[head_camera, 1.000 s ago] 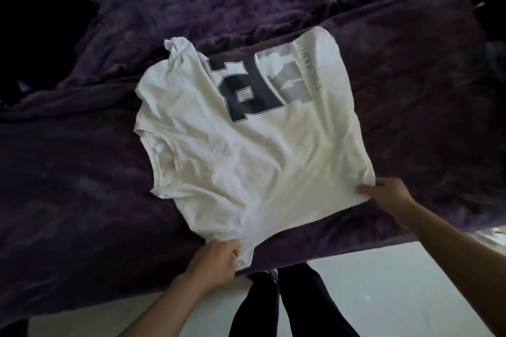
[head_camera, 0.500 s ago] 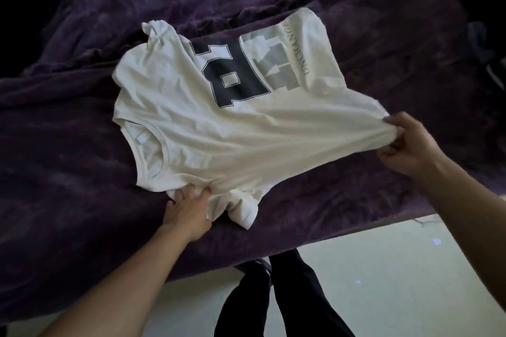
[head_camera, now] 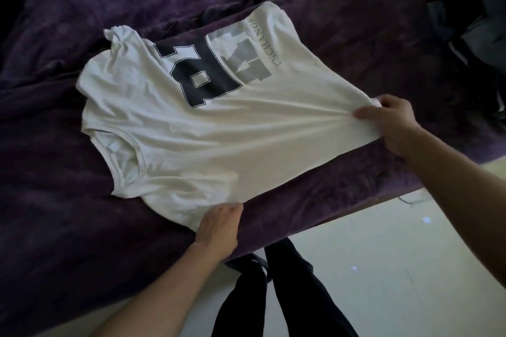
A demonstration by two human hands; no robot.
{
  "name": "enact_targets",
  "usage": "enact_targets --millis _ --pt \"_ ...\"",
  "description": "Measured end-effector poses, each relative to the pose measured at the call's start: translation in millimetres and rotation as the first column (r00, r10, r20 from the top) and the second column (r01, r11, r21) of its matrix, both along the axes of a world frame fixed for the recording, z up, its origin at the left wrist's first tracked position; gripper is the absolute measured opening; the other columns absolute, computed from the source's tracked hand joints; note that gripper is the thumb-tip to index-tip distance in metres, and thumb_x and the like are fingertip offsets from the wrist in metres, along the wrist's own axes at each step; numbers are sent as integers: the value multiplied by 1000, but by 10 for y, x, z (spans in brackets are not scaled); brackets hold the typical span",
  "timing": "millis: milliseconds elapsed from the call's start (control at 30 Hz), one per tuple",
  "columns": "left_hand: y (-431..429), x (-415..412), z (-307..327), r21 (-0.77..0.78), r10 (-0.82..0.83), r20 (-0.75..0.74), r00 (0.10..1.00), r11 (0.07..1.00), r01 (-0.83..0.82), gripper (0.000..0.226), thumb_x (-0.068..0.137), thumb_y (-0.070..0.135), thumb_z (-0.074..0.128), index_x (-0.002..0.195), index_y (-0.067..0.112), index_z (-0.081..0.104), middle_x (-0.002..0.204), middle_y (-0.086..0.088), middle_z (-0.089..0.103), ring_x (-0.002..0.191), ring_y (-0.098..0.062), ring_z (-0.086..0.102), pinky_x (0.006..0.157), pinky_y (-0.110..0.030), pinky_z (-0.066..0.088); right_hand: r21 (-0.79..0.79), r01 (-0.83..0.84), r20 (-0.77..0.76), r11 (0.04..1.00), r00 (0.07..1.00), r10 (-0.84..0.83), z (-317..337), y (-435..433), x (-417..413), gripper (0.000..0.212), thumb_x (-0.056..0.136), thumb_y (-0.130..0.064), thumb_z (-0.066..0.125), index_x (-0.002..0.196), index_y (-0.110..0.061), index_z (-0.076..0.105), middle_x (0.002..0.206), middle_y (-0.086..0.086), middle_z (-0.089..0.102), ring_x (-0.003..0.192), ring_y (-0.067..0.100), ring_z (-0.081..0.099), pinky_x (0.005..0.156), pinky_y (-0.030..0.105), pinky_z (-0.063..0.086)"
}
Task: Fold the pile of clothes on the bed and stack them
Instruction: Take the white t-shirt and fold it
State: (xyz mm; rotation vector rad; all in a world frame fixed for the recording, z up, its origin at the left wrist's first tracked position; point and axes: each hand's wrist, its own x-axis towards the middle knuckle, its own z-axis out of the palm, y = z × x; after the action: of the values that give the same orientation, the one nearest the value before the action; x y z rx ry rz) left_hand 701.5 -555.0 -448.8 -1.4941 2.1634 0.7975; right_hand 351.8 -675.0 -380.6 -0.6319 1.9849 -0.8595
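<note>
I have the white T-shirt (head_camera: 219, 145) lying print-up on the purple bed cover (head_camera: 68, 227), spread between my two hands and reaching away from them. My right hand (head_camera: 388, 123) pinches the hem corner, thumb on top, and creases fan out from that grip across the cloth, so the shirt is under tension there. My left hand (head_camera: 219, 227) is curled onto the near edge by the sleeve. Its fingertips are buried in the fabric, so I judge it a grasp rather than a press. The collar (head_camera: 120, 156) sits out beyond my left hand, and the far sleeve (head_camera: 120, 35) is bunched well past both hands.

I read this as flattening the shirt before the first fold, with nothing yet stacked.

The risks as I see them:
- Pulling harder with the right hand could drag the whole shirt towards the bed's edge, which runs just under my wrists, with the pale floor (head_camera: 397, 268) behind it.
- That bunched far sleeve, left alone, would fold in as a lump.
- The plush cover may grab the cloth and hold wrinkles.

The dark clothes (head_camera: 479, 22) wait beyond my right hand, apart from the shirt.
</note>
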Motion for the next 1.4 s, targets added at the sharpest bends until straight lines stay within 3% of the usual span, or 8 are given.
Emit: enact_targets --millis 200,367,500,600,733,933,1100,1400 --pt "80 74 104 -30 33 -44 998 999 -34 31 79 21 51 107 22 63 116 2 54 112 -20 48 93 -31 38 276 -60 -610 959 761 223 -168 154 -520 26 74 -10 64 96 -24 66 105 11 66 97 32 61 80 34 48" --pt "239 36 -9 -151 144 -64 987 977 -153 28 76 36 65 95 16 59 108 -1 52 100 -21 52 82 -32 47 417 -530 -717 738 307 626 -478 474 -308 49 69 -8 67 117 -17 63 123 13 55 112 38 47 85 49 44" --pt "231 -71 -83 -197 336 90 938 929 -314 29 81 20 61 107 21 48 102 3 62 97 -21 59 83 -35 43 620 -689 -554 376 -45 831 -798 611 29 75 72 -26 73 140 -21 41 151 3 35 139 26 29 102 47 33" --pt "194 -68 -64 -133 295 202 934 953 -273 31 81 6 50 104 25 48 105 7 62 102 -19 58 85 -35 39 570 -701 -621 430 -25 783 -925 502 -3 56 73 -14 72 127 -15 57 141 5 51 132 26 44 98 48 36" --pt "211 66 120 23 313 218 925 945 -325 20 84 7 45 96 21 55 100 1 66 95 -25 62 72 -35 44 424 -787 -685 447 44 728 -710 329 -165 17 60 -5 80 74 -9 72 75 13 72 67 35 66 74 45 50" --pt "83 198 467 44 208 143 968 975 -216 35 82 56 45 103 28 52 105 9 61 101 -16 59 81 -33 40 697 -708 -395 119 -240 887 -291 -23 -247 20 87 -36 54 102 -28 65 103 -8 72 96 19 65 83 28 41" --pt "-942 673 727 -232 422 51 905 887 -400 10 87 34 54 91 25 58 94 7 63 92 -18 63 66 -30 39 392 -842 -695 371 -7 719 47 -1014 83 16 84 -9 66 97 -12 74 90 10 74 74 37 68 68 41 52" --pt "-3148 1686 950 -361 669 -214 711 623 -694 11 74 16 68 82 24 66 90 -7 68 90 -34 62 72 -36 46 400 -755 -797 519 -8 603 1 -2851 863 27 95 -28 52 116 -17 65 102 25 67 90 46 62 72 43 43"
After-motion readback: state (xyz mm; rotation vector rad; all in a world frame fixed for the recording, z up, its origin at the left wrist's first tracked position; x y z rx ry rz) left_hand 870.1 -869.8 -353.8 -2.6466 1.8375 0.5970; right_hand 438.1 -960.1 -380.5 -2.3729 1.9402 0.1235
